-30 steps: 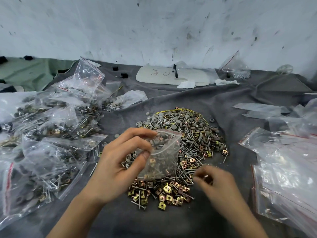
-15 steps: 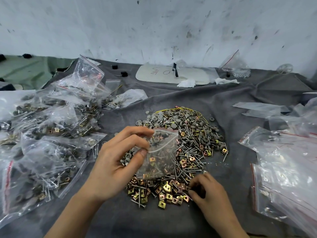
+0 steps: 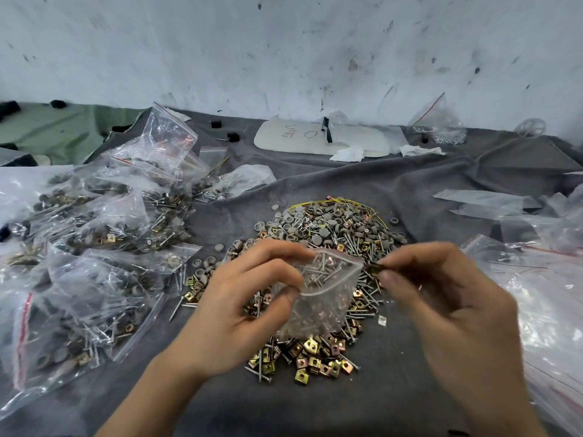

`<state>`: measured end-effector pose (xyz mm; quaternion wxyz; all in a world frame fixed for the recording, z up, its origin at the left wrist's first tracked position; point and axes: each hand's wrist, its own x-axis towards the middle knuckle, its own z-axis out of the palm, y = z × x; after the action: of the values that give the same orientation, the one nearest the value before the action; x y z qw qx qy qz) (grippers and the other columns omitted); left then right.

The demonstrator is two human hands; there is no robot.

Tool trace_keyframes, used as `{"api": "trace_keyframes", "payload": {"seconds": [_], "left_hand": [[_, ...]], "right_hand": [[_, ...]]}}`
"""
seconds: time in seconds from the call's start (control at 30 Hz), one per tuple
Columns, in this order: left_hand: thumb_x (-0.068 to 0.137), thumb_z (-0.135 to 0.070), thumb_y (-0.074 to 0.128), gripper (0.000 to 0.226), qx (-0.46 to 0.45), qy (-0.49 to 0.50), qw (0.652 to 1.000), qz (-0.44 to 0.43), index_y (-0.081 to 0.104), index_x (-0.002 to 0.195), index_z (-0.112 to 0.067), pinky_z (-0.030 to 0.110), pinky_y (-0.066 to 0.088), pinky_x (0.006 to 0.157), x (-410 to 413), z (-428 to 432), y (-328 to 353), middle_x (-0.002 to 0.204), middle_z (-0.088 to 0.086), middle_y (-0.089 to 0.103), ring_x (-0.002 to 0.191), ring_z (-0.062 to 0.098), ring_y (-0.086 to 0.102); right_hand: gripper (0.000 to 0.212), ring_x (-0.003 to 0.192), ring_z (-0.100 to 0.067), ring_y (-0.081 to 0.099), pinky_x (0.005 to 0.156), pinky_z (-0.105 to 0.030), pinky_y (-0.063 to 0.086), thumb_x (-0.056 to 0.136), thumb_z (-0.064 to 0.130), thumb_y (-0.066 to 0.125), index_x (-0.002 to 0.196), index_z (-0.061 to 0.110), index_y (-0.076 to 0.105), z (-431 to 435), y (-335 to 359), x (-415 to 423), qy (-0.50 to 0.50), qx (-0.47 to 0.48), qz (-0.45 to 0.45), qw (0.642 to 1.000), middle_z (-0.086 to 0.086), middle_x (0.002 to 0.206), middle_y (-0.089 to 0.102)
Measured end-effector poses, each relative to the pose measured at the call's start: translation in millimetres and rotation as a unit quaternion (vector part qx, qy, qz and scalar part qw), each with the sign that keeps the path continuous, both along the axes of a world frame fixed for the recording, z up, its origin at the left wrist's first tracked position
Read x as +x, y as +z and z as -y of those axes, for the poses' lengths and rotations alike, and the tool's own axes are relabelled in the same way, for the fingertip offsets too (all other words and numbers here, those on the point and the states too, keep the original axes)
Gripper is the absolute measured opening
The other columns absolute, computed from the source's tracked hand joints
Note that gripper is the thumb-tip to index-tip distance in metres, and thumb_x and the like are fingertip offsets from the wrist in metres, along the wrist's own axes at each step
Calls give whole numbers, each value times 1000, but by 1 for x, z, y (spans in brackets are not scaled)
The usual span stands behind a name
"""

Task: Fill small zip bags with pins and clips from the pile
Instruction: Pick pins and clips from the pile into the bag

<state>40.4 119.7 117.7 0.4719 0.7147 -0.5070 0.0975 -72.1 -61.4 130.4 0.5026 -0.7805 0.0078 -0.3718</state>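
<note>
A pile of nails, grey caps and brass square clips (image 3: 328, 234) lies on the grey cloth (image 3: 410, 383) in the middle. Above it my left hand (image 3: 239, 304) pinches the rim of a small clear zip bag (image 3: 325, 298), holding its mouth open toward the right. The bag looks nearly empty. My right hand (image 3: 441, 298) hovers just right of the bag's mouth, pinching a few small dark and brass pieces (image 3: 377, 266) between thumb and fingertips.
Several filled zip bags (image 3: 94, 247) are heaped on the left. A stack of empty zip bags (image 3: 542, 294) lies on the right. A white board (image 3: 315, 138) and another bag (image 3: 441, 127) sit at the back by the wall.
My right hand has risen from the front of the pile with pinched pieces and come up to the bag's mouth. My left hand tilted the bag's opening toward it.
</note>
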Motion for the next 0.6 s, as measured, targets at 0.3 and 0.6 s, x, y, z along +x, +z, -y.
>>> {"api": "trace_keyframes", "payload": {"seconds": [0.3, 0.6], "left_hand": [[87, -9, 50, 13, -38, -22, 999, -18, 62, 88, -15, 27, 48, 86, -3, 3, 7, 115, 4, 64, 107, 18, 64], [89, -14, 50, 16, -55, 27, 997, -40, 65, 84, -9, 27, 48, 86, 9, -6, 0, 115, 4, 65, 108, 20, 64]], "right_hand": [[15, 104, -17, 61, 89, -25, 46, 87, 22, 62, 102, 24, 64, -1, 17, 13, 1, -134, 42, 990, 9, 105, 65], [18, 74, -1, 55, 68, -8, 40, 77, 24, 77, 75, 30, 61, 13, -78, -1, 9, -178, -368, 913, 13, 73, 59]]}}
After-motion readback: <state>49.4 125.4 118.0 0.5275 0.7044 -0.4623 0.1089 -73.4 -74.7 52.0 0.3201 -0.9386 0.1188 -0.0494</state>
